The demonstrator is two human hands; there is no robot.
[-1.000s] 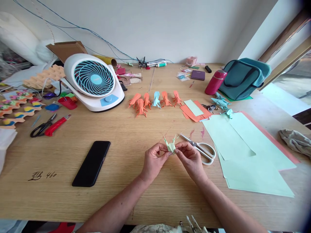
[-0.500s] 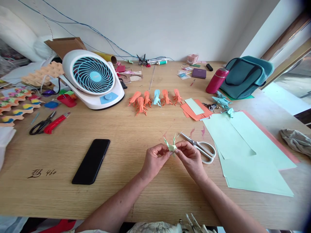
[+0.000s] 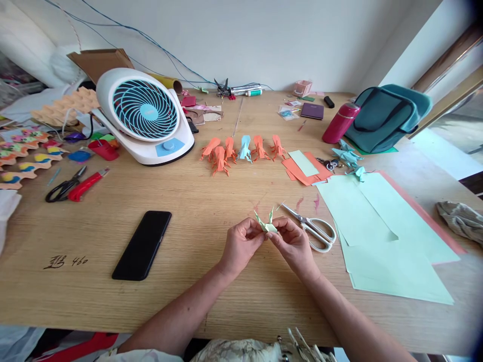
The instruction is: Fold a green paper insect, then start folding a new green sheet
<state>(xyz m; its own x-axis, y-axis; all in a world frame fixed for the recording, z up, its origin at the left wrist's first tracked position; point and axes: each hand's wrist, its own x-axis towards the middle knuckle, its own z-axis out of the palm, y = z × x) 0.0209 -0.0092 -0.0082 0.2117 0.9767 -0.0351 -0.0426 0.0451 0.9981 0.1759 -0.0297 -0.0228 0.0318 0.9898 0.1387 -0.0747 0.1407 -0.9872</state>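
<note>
Both of my hands pinch a small pale green folded paper figure [image 3: 267, 224] just above the wooden table [image 3: 211, 211]. My left hand [image 3: 241, 246] grips its left side with thumb and fingers closed. My right hand [image 3: 294, 245] holds its right side the same way. Two thin points of the figure stick up between my fingertips. White-handled scissors [image 3: 315, 230] lie just right of my right hand.
A row of orange and blue folded figures [image 3: 241, 149] stands mid-table. Pale green paper sheets [image 3: 381, 236] lie at right, a black phone [image 3: 142, 244] at left. Behind are a white fan [image 3: 145, 118], black scissors and a red cutter [image 3: 73, 184], a red bottle [image 3: 337, 123] and a teal bag [image 3: 385, 118].
My hands stay together on the green figure and have turned it slightly. The camera has tilted a little, shifting the scene down.
</note>
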